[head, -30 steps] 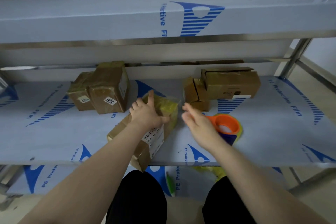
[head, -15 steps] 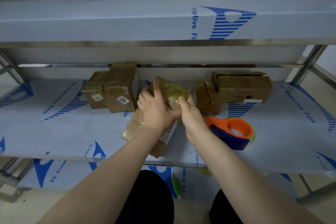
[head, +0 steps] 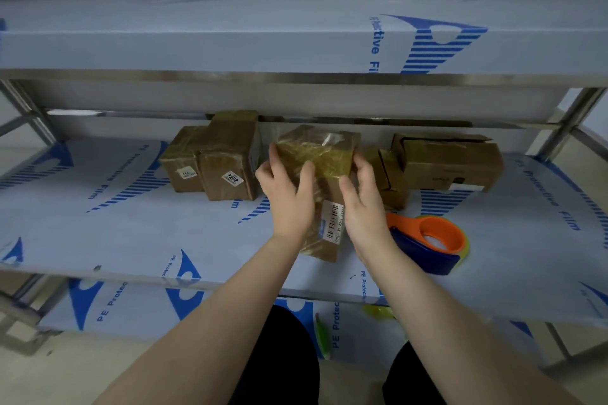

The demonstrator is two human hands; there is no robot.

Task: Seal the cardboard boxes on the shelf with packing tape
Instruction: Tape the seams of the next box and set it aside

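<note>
A taped cardboard box (head: 320, 154) with a barcode label stands on end in the middle of the shelf (head: 131, 240). My left hand (head: 288, 192) grips its left side, thumb across the front. Against the box's right side lies my right hand (head: 363, 204), fingers curled round the edge. The orange and blue tape dispenser (head: 427, 240) rests on the shelf just right of my right wrist, untouched.
Two taped boxes (head: 217, 164) stand at the back left. A small open box (head: 390, 177) and a larger open box (head: 450, 161) sit at the back right. The upper shelf (head: 296, 43) hangs low overhead. A steel post (head: 569, 122) rises at the right.
The box was lying flat under my left hand. Both hands have taken hold of it and tipped it upright, further back on the shelf. The dispenser stayed put.
</note>
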